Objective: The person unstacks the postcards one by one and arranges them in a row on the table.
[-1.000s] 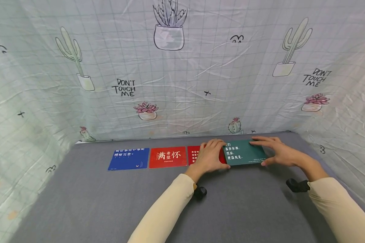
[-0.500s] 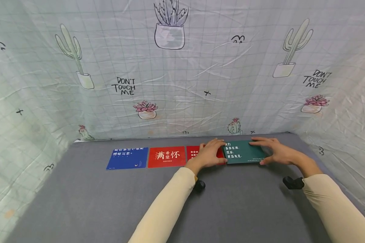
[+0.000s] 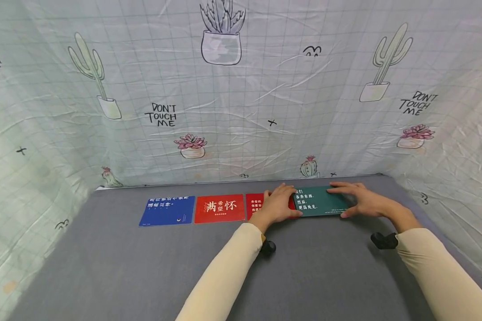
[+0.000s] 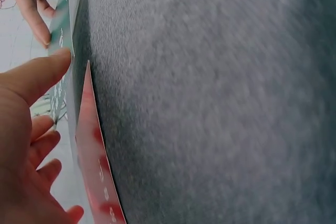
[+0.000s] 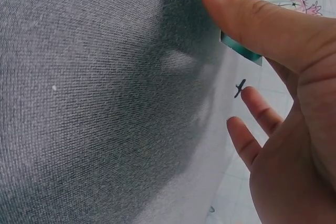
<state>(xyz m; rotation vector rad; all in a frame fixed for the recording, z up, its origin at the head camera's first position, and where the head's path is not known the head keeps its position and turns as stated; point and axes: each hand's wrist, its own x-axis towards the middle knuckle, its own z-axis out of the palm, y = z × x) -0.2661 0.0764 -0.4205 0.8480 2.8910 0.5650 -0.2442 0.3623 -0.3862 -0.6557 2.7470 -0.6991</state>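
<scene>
A dark green postcard (image 3: pixel 323 201) with white lettering is at the right end of a row of cards. My left hand (image 3: pixel 278 205) holds its left end, thumb on the near edge and fingers at the far edge. At the right end, my right hand (image 3: pixel 363 200) grips it the same way. The left wrist view shows the left thumb (image 4: pixel 50 74) against the green card's edge. In the right wrist view the right thumb (image 5: pixel 252 11) lies over a corner of it. My left hand partly hides a red card (image 3: pixel 254 204) beside the green one.
Further left lie another red card (image 3: pixel 220 216) with large white characters and a blue card (image 3: pixel 166 216). All rest on a grey cloth surface (image 3: pixel 144 276) along its back edge. A cactus-print curtain (image 3: pixel 241 102) hangs behind and at both sides.
The green card and both hands have shifted slightly left, bringing the card's left edge close against the partly hidden red card. Both hands keep their hold.
</scene>
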